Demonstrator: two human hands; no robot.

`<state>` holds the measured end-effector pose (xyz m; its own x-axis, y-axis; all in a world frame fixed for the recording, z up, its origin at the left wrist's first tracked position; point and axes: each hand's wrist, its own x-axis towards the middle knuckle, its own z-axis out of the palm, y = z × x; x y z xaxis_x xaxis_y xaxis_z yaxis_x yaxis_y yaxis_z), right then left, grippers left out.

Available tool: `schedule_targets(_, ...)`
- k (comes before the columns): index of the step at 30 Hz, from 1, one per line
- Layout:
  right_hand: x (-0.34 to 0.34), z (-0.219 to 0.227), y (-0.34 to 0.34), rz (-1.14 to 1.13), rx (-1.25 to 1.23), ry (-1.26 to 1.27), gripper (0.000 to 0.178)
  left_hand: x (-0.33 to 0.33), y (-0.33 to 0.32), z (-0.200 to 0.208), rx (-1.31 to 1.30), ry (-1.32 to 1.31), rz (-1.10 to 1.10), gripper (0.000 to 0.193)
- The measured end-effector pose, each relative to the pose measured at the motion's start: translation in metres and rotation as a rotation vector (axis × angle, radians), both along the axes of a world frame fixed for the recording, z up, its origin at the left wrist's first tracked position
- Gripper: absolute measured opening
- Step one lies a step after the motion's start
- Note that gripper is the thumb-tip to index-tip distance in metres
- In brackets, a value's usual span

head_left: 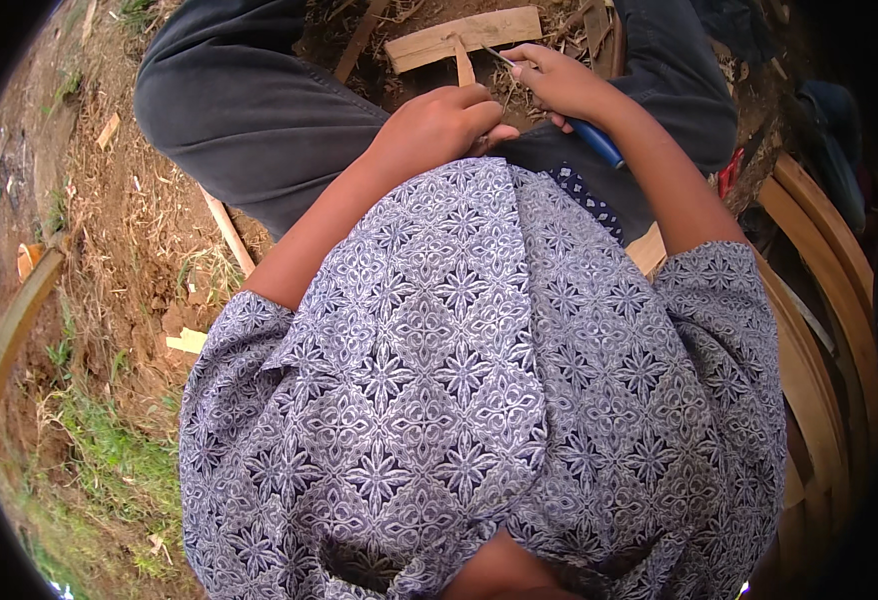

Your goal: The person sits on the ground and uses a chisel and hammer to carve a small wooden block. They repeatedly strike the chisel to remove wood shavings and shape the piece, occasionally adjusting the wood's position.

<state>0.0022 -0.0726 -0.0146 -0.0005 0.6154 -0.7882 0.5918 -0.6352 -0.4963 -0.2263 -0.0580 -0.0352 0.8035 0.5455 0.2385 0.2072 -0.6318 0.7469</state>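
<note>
Closed around a slender pale wooden stick [465, 68], my left hand [441, 122] sits between my knees. The stick's far end reaches over the near edge of a short wooden board [509, 27] on the ground; whether it presses on the board I cannot tell. My right hand [561, 82] grips a knife [597, 144] with a long blue handle that comes out below the hand. Its thin blade points up and left, the tip close to the board and a little right of the stick. My fingers cover the middle of the knife.
My dark-trousered legs [249, 130] bend out on both sides of the work. Long wooden planks [809, 235] lie at the right. Wood shavings and chips cover the dirt ground [129, 230], with grass [109, 450] at lower left. A curved-looking wooden beam [19, 330] lies far left.
</note>
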Motion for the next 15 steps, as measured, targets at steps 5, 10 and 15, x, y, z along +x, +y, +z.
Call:
schedule_targets(5, -0.007, 0.029, 0.003, 0.141, -0.051, 0.017, 0.045, -0.001, -0.001, 0.011, -0.03, 0.092, 0.013, 0.029)
schedule_targets(10, -0.007, 0.026, 0.009, 0.226, -0.022, 0.0, 0.044, -0.001, 0.0, 0.013, -0.07, 0.041, 0.002, 0.027)
schedule_targets(15, -0.008, 0.013, 0.018, 0.225, -0.021, 0.001, 0.043, -0.001, -0.001, 0.01, -0.049, 0.061, 0.002, 0.027)
